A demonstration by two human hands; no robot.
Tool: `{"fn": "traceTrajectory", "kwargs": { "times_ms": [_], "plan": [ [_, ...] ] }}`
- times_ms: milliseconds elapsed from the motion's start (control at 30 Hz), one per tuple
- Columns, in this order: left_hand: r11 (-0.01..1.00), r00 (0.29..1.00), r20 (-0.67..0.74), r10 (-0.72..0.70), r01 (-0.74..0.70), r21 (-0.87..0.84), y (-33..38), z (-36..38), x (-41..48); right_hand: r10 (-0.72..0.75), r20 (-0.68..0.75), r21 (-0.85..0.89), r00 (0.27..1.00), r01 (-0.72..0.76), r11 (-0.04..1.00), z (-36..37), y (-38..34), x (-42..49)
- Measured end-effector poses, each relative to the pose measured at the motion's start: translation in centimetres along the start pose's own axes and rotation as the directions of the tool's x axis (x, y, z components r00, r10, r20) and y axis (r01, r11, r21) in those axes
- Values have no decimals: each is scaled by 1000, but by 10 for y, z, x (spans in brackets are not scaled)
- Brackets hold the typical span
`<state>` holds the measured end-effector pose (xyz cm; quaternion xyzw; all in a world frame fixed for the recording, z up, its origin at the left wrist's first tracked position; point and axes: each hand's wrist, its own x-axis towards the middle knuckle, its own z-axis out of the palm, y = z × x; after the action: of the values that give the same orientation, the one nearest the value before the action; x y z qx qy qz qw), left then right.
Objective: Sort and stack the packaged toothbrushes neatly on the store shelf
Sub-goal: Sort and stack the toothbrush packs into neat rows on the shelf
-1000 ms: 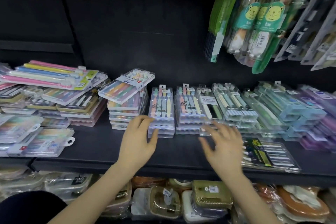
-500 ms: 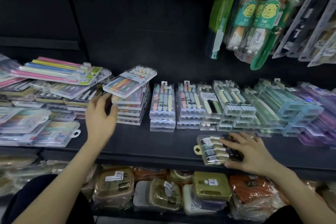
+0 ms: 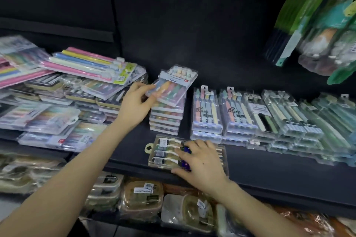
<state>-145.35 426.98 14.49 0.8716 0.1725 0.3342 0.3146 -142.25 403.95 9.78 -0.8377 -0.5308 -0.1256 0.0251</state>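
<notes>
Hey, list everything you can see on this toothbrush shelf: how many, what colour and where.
shelf: one, black, across the middle.
loose heap: many packs, mixed pastels, left end.
tilted pack: one, clear with pastel brushes, askew atop the centre stack.
centre stack: one pile, pastel, under the tilted pack.
four-brush stacks: two, pastel, right of the centre stack.
green packs: several rows, green and teal, right end.
beige pack: one, beige, front edge.
hanging packs: several, green, upper right.
boxed goods: several, tan and clear, lower shelf.
left hand: pinches the tilted pack's left edge.
right hand: lies flat on the beige pack.
</notes>
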Motion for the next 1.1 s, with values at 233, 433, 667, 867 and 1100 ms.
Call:
{"fn": "traceTrajectory", "kwargs": {
  "times_ms": [233,433,667,867,1100],
  "plan": [
    [996,994,-62,94,-93,14,-27,-40,7,82,-162,323,983,-26,946,-19,0,53],
    [983,925,-362,-119,162,90,-80,-87,19,285,-258,560,923,-98,822,-59,-35,145],
    [853,929,-361,84,120,507,-128,-126,45,346,-80,410,935,-286,866,-51,-88,230],
    [802,920,-229,-318,390,453,-155,-155,85,503,166,371,848,-526,765,-33,-92,278],
    [873,859,-165,-484,488,-17,-154,-181,98,566,218,572,795,-574,586,-41,-84,284]
  ]
}}
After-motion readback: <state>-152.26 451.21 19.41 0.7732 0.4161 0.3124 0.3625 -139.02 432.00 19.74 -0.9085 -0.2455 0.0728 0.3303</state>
